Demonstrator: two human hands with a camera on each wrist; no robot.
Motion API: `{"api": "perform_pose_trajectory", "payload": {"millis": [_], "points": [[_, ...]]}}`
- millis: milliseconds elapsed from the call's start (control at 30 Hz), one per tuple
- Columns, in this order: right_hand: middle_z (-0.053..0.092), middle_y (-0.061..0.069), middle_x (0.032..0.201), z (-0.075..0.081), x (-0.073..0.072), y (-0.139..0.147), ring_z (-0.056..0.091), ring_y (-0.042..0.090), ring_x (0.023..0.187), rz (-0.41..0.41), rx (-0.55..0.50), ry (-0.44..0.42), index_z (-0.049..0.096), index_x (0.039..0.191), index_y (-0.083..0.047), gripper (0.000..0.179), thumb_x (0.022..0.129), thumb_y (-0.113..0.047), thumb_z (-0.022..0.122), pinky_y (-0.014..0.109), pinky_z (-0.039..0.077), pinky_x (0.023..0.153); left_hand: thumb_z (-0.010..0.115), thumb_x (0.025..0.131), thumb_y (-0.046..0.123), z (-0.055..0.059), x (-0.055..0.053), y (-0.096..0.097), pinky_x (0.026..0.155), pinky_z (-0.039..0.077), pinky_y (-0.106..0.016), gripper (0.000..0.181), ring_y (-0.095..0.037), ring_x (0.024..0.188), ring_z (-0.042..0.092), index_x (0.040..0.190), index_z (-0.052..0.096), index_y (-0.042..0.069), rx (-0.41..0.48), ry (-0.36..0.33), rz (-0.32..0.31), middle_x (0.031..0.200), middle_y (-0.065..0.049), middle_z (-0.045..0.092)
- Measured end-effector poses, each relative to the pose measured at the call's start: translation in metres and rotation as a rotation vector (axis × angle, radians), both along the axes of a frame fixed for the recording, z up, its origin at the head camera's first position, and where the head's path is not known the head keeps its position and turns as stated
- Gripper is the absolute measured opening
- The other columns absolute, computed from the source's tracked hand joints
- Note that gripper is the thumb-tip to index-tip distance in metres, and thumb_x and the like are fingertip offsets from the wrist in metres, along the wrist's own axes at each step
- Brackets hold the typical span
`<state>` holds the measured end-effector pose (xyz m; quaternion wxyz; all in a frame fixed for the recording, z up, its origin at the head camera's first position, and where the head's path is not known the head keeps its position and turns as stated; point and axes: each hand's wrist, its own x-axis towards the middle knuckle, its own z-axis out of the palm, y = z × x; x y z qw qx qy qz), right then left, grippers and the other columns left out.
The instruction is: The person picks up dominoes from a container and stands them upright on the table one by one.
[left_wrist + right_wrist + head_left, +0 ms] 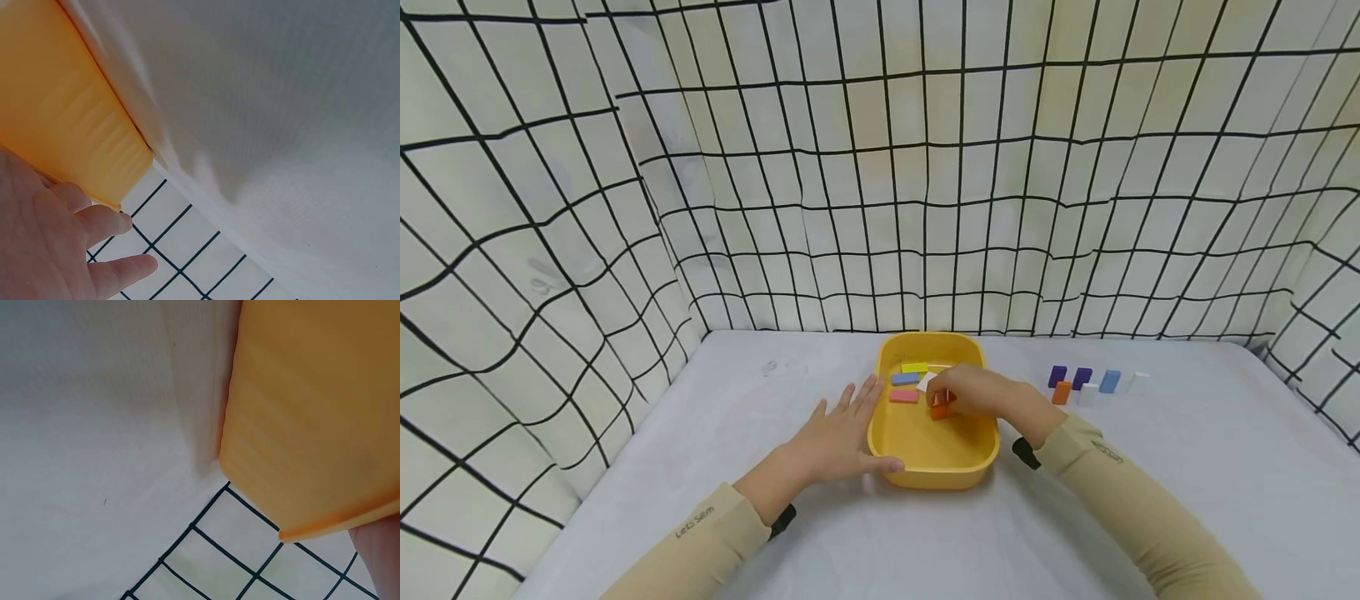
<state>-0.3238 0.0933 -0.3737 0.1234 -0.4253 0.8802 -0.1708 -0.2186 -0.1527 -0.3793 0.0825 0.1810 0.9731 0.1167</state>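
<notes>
A yellow plastic bin stands on the white-covered table in the head view. My left hand rests on its left rim, fingers straight and spread, thumb at the near left corner. My right hand reaches over the right rim, and its curled fingers pinch an orange block low in the bin. Beside those fingertips lies a white block, partly covered by the hand. A yellow block, a blue block and a pink block lie along the bin's left side. Both wrist views mostly show the bin's outer wall.
Right of the bin several small blocks stand on the table: purple blocks, an orange one, a light blue one and white ones. A black grid net over pale cloth encloses the table's back and sides.
</notes>
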Motion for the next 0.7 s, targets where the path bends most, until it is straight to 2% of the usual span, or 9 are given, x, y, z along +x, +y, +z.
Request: {"api": "perform_pose_trajectory", "payload": {"millis": [267, 533, 700], "points": [[0.07, -0.003, 0.095, 0.002, 0.005, 0.004, 0.059, 0.015, 0.088, -0.031, -0.018, -0.051, 0.076, 0.109, -0.013, 0.02, 0.096, 0.0, 0.069, 0.029, 0.053, 0.086, 0.065, 0.085, 0.075, -0.001, -0.001, 0.0, 0.117, 0.013, -0.07, 0.12, -0.04, 0.154, 0.013, 0.166, 0.006, 0.01, 0.008, 0.001, 0.002, 0.172, -0.006, 0.007], [0.07, -0.006, 0.1, 0.002, 0.013, 0.013, 0.061, 0.013, 0.091, 0.002, -0.095, 0.003, 0.076, 0.11, -0.011, 0.02, 0.094, 0.0, 0.072, 0.03, 0.055, 0.088, 0.065, 0.084, 0.076, -0.003, -0.001, 0.0, 0.118, 0.012, -0.069, 0.12, -0.039, 0.155, 0.012, 0.166, 0.006, 0.011, 0.005, -0.001, 0.007, 0.172, -0.005, 0.005], [0.071, -0.004, 0.104, 0.003, 0.019, 0.021, 0.064, 0.014, 0.094, -0.016, -0.182, 0.01, 0.076, 0.11, -0.011, 0.022, 0.093, 0.003, 0.072, 0.032, 0.056, 0.089, 0.065, 0.083, 0.077, -0.004, -0.002, 0.0, 0.118, 0.011, -0.068, 0.121, -0.039, 0.155, 0.011, 0.166, 0.005, 0.012, 0.004, 0.001, 0.014, 0.172, -0.005, 0.004]]}}
